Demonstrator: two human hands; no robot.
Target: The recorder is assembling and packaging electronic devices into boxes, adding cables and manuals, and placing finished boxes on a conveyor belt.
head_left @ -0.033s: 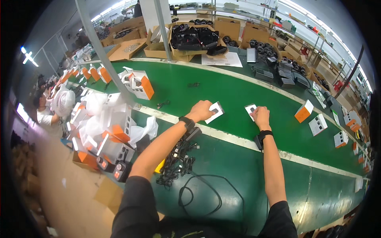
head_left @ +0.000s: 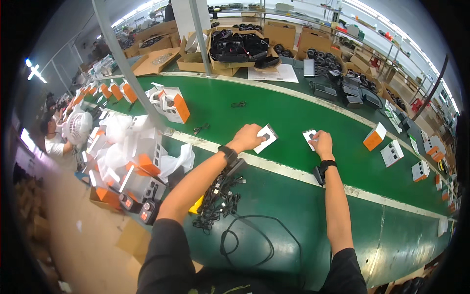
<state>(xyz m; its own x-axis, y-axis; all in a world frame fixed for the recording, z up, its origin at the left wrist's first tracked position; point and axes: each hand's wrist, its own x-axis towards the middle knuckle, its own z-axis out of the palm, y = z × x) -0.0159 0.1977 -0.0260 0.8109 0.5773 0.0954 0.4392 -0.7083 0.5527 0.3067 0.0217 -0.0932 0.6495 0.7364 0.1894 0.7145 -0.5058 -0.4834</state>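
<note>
My left hand [head_left: 248, 138] reaches onto the green conveyor belt [head_left: 274, 110] and grips a small flat white box [head_left: 268, 136] with a dark patch on its face. My right hand [head_left: 323, 144] is a short way to the right and holds a second small white box [head_left: 309, 137] at its near edge. Both boxes lie on the belt just beyond its white border stripe. Each wrist wears a black strap.
A bundle of black cables [head_left: 220, 196] lies near my left forearm. White-and-orange boxes [head_left: 174, 105] stand on the belt at left, with more at right [head_left: 374, 137]. A slanted metal post [head_left: 127, 63] crosses left. Cardboard boxes of black parts [head_left: 240, 46] sit behind. Another person [head_left: 54, 142] works at far left.
</note>
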